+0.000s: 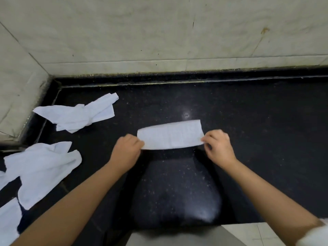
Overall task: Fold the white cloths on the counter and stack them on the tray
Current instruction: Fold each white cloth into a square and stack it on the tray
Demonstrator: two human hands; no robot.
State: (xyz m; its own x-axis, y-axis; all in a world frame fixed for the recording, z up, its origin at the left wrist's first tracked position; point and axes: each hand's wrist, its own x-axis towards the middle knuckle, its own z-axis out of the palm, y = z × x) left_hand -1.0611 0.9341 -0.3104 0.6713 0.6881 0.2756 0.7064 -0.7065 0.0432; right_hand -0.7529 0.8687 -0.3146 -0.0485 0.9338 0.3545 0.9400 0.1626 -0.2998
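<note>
While both hands pinch it, one folded cloth [170, 135] lies as a narrow strip at mid-desk, long axis running left to right, square to the person.

Item: folded cloth. White, doubled at least once; near edge slightly raised between the hands, far edge seemingly resting on the desk [257, 132].

Item: left hand [126, 148]. At the strip's left end, fingers curled, pinching the near-left corner; knuckles up, forearm angling in from lower left.

Item: right hand [217, 144]. At the strip's right end, thumb and fingertips pinching the near-right corner; forearm angling in from lower right.

Relation: hands are roughly level, one at each end, neither nearer than the other. A next fold would likely bring one end over to the other along the long axis.

Item: loose cloths, unfolded. One crumpled at far left [78, 114], more [42, 167] at near left, well apart from the strip.

Item: tray. Not in view.
</note>
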